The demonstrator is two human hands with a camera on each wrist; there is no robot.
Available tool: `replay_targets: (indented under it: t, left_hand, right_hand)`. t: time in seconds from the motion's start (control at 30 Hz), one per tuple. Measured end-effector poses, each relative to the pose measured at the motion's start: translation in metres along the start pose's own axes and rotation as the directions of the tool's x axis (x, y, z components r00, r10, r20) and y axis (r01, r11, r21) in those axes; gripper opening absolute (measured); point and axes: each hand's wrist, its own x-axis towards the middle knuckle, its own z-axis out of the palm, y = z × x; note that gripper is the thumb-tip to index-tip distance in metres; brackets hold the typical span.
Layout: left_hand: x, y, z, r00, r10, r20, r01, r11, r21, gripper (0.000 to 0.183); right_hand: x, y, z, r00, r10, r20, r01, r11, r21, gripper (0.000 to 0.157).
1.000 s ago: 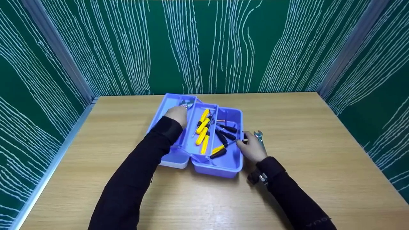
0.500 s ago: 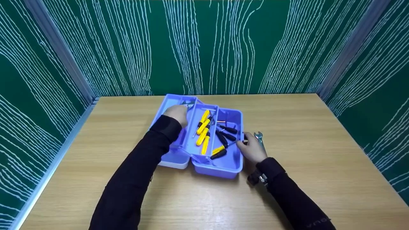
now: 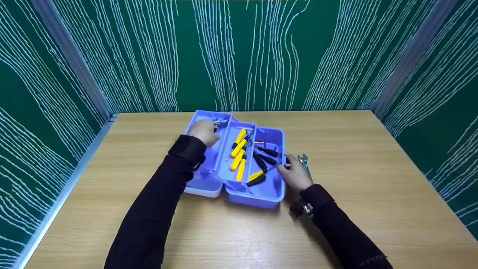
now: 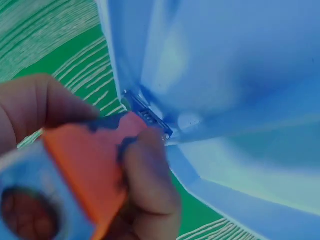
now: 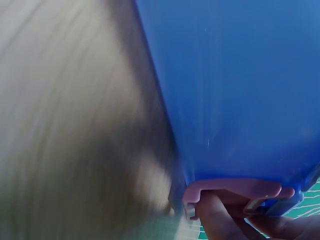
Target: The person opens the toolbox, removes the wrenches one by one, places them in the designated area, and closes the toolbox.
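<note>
The left hand [image 3: 202, 132] is over the far-left tray of an open purple toolbox [image 3: 251, 201] and grips a pair of pliers [image 3: 221, 121]. Their orange and dark handle [image 4: 95, 155] fills the fingers in the left wrist view, and metal jaws stick out past the hand in the head view. At the box's right wall, the right hand [image 3: 295, 173] holds a latch, pinkish in the right wrist view [image 5: 235, 186], with its fingers hooked under it. Part of that hand is out of the wrist view.
Several yellow-handled screwdrivers [image 3: 239, 160] lie in the middle tray. Black-handled tools [image 3: 267, 151] and a yellow-handled one [image 3: 256, 175] lie in the deep right section. An open-end wrench [image 3: 303, 160] is just beyond the right hand. The wooden table [image 3: 354, 157] meets green, white-streaked walls [image 3: 269, 56].
The left hand has drawn slightly left and up from the tray, and the pliers' jaws and a bit of orange handle now show beside it. The right hand has stayed in place.
</note>
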Motion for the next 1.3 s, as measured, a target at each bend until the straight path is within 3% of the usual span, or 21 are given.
replay_targets:
  t: [0.17, 0.47, 0.7, 1.0, 1.3]
  left_hand:
    - [0.002, 0.000, 0.003, 0.998, -0.053, 0.031, 0.055, 0.996, -0.066, 0.017]
    - [-0.002, -0.005, 0.006, 0.999, -0.050, 0.014, 0.051, 0.995, -0.091, 0.028]
    - [-0.007, -0.007, 0.009, 0.998, -0.062, -0.031, 0.056, 0.981, -0.184, 0.036]
    - [-0.026, 0.000, 0.016, 0.974, -0.018, -0.224, -0.050, 0.955, -0.293, 0.041]
    - [-0.051, 0.021, 0.038, 0.945, 0.112, -0.309, -0.223, 0.909, -0.353, 0.045]
  right_hand:
    - [0.000, 0.001, 0.000, 1.000, -0.012, -0.003, 0.012, 1.000, -0.006, 0.049]
    - [0.001, 0.001, 0.000, 1.000, -0.012, -0.001, 0.012, 1.000, -0.018, 0.048]
    - [0.000, 0.001, -0.005, 0.999, 0.018, 0.032, -0.020, 0.996, 0.089, 0.055]
    - [-0.003, -0.014, -0.022, 0.998, 0.040, -0.042, -0.031, 0.981, 0.193, 0.056]
    - [-0.010, -0.049, -0.022, 0.992, -0.026, -0.124, 0.070, 0.927, 0.370, 0.047]
